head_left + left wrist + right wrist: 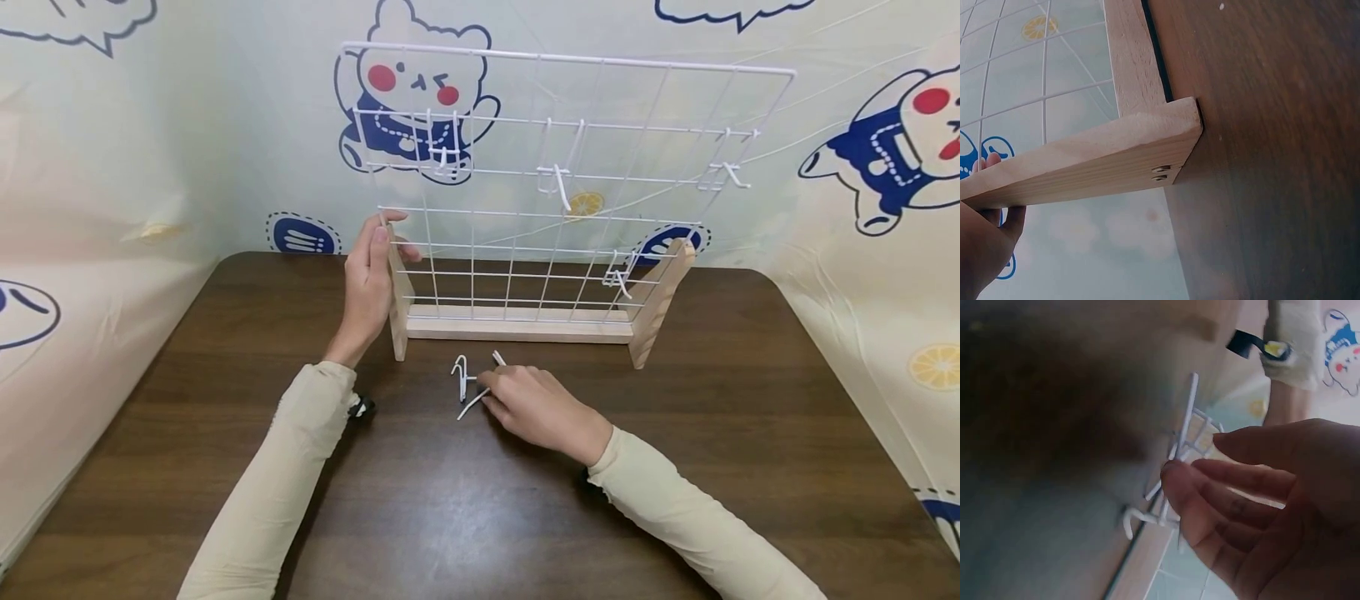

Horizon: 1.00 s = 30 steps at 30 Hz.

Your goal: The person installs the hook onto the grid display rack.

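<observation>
My left hand (369, 279) grips the upper part of the left wooden side post (400, 312) of a white wire grid rack (570, 59). In the left wrist view its fingers lie on both sides of the post (1085, 159). Over the table in front of the rack, my right hand (543, 410) has its fingertips at a white wire hook (1188, 412), partly hidden by the fingers. Thumb and index finger stand apart in the right wrist view; a firm pinch does not show. Just left of the fingertips lies another white hook (462, 379).
Several white hooks hang on the grid, among them one at the middle (558, 183) and one low on the right (619, 279). A wooden crossbar (517, 331) and a right side post (660, 304) carry the grid. Behind the brown table (450, 525) hangs a printed curtain (262, 125).
</observation>
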Available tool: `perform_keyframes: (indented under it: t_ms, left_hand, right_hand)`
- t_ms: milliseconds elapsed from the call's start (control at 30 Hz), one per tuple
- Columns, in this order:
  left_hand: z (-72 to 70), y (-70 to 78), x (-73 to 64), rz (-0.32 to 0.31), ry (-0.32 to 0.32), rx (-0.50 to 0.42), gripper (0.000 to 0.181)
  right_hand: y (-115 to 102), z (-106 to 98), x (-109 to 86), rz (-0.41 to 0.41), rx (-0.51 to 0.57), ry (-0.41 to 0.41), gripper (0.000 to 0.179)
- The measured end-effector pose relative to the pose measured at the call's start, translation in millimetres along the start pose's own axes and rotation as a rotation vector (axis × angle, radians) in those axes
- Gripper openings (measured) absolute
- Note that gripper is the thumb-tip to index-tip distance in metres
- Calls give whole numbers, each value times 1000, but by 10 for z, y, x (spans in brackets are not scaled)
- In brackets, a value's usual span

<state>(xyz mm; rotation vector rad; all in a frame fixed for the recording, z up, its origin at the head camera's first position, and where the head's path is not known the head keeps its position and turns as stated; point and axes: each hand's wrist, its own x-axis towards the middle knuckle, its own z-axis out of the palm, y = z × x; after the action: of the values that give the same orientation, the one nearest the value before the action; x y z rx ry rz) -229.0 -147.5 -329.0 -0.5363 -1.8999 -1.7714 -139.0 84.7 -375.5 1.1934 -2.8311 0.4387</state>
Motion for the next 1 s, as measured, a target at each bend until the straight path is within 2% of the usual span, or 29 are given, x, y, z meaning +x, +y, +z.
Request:
perform_keyframes:
  t_ms: [133, 267, 467, 767, 1000]
  left_hand:
    - [-7, -4, 2, 1, 1, 5, 35]
    - [-11, -12, 1, 0, -2, 9, 34]
    - [-12, -12, 2, -7, -8, 19, 37]
    - [-10, -6, 11, 13, -7, 2, 36]
    - [-6, -6, 2, 3, -9, 1, 37]
  right_hand:
    - [-20, 56, -24, -4, -126, 18, 3]
    - [-14, 64, -44, 10, -179, 10, 6]
    - [13, 63, -56, 20, -179, -13, 17]
    - [57, 48, -53, -7, -182, 24, 18]
    - [137, -37, -32, 2, -137, 15, 16]
